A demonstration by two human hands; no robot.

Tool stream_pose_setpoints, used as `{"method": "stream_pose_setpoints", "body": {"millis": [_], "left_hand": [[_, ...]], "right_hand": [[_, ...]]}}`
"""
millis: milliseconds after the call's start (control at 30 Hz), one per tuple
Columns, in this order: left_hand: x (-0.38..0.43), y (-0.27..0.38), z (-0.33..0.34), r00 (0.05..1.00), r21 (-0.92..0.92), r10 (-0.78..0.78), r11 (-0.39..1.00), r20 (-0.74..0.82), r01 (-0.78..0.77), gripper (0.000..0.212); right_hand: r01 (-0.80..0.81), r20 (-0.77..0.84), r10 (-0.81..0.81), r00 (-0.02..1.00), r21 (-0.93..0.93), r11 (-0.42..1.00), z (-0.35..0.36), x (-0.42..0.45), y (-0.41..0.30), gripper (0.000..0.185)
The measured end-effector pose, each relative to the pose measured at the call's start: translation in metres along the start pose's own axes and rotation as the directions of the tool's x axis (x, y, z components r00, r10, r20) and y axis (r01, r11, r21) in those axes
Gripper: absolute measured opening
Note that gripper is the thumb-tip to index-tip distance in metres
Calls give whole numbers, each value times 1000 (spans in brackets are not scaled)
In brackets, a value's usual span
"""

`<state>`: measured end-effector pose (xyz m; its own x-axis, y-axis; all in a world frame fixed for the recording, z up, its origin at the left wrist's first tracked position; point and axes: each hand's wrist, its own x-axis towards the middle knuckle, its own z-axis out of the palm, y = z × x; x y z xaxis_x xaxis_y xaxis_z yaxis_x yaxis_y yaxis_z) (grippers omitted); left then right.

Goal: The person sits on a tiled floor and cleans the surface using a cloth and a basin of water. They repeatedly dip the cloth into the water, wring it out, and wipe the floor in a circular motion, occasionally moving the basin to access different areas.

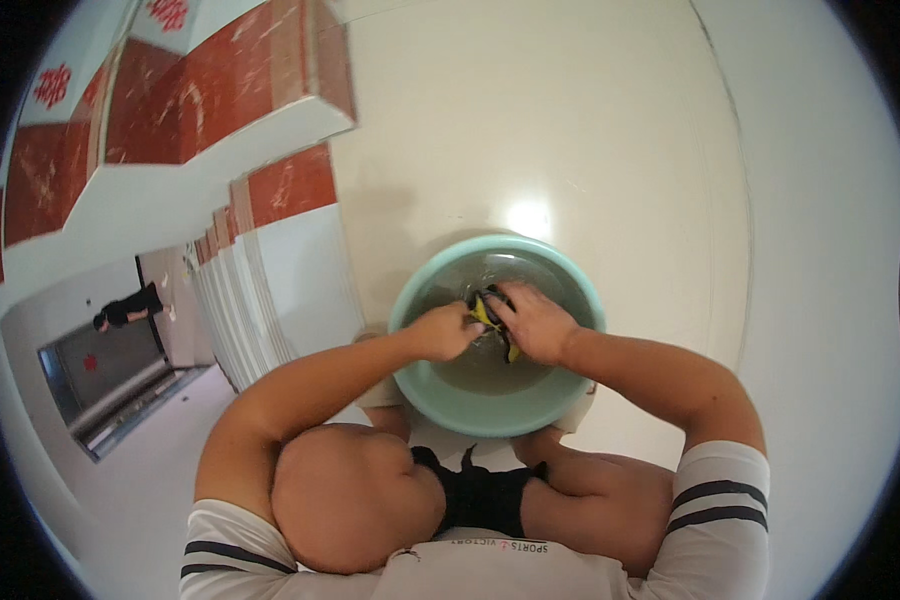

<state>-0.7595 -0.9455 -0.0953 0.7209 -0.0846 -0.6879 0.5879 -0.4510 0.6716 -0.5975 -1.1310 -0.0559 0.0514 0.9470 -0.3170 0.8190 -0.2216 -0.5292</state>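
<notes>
A round pale green plastic basin (pixel 495 420) stands on the floor in front of me, with murky water in it. Over the water, both hands hold a dark and yellow item (pixel 487 309) that looks like a shoe or a piece of cloth; its exact kind cannot be told. My left hand (pixel 450 331) grips its left side, the thumb against the yellow part. My right hand (pixel 532 321) lies over its upper right side with bent fingers. A yellow and black end of the item hangs down between the hands towards the water. The fingertips are partly hidden.
Glossy cream floor (pixel 540 112) surrounds the basin, and a pale wall (pixel 810 225) rises at the right. Stairs with red stone facing (pixel 292 184) stand at the left. Farther left, a person in dark clothes (pixel 129 306) is near a doorway. My bent knees flank the basin's near side.
</notes>
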Motion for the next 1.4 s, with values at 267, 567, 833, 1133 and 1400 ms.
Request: {"method": "stream_pose_setpoints", "body": {"millis": [267,567,833,1133,1400], "left_hand": [[9,43,-3,910,-668,-398,647,116,368,74],[57,39,8,857,-868,-254,105,448,485,46],[44,67,21,884,-469,-421,750,206,466,57],[26,13,19,970,34,-121,991,-212,131,64],[49,65,-11,904,-547,-375,722,205,424,64]], "right_hand": [[-504,15,506,862,118,855,43,22,-16,59],[-211,-468,552,690,600,772,-14,15,-82,28],[-589,-436,803,407,546,596,56,8,-61,12],[-789,-327,945,16,576,213,98,35,-56,27],[-326,-220,974,-60,926,189,74,53,-81,31]]}}
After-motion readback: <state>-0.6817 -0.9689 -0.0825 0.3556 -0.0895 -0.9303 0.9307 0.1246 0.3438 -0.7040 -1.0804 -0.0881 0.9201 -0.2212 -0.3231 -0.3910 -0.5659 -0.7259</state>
